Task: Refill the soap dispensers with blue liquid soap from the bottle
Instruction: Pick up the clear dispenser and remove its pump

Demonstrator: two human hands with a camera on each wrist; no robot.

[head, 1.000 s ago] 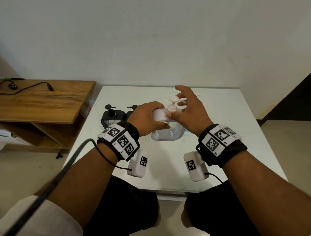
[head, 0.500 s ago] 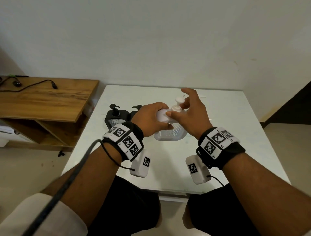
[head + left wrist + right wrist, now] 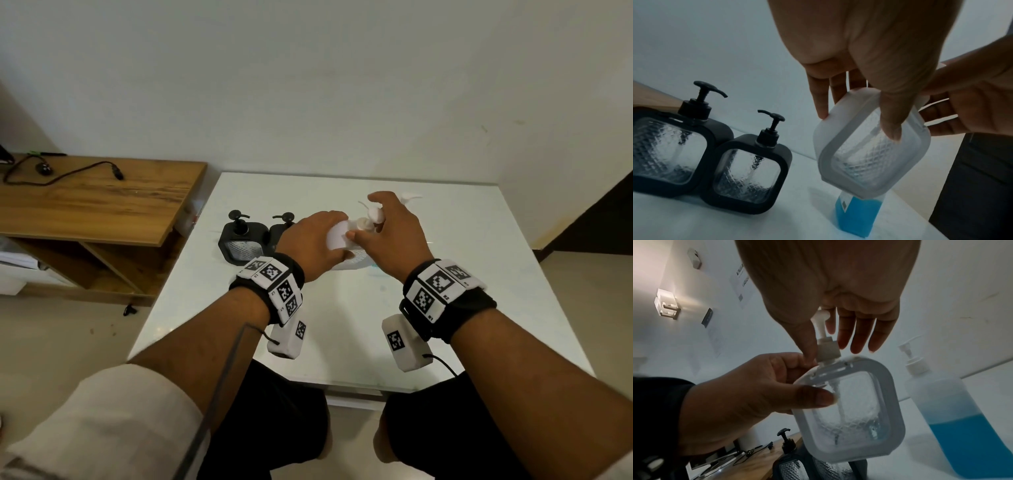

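Left hand (image 3: pixel 313 245) curled in a grip, right hand (image 3: pixel 394 236) pinching with thumb and forefinger, other fingers extended.

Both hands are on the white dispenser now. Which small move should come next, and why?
Probably the right hand keeps unscrewing the pump collar, which it pinches and which still sits on the white dispenser that the left hand grips.

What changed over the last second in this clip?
The right hand dropped from reaching over the pump top to pinching the pump collar of the white dispenser. The left hand kept holding the dispenser's body. The black dispensers and the soap bottle stayed put.
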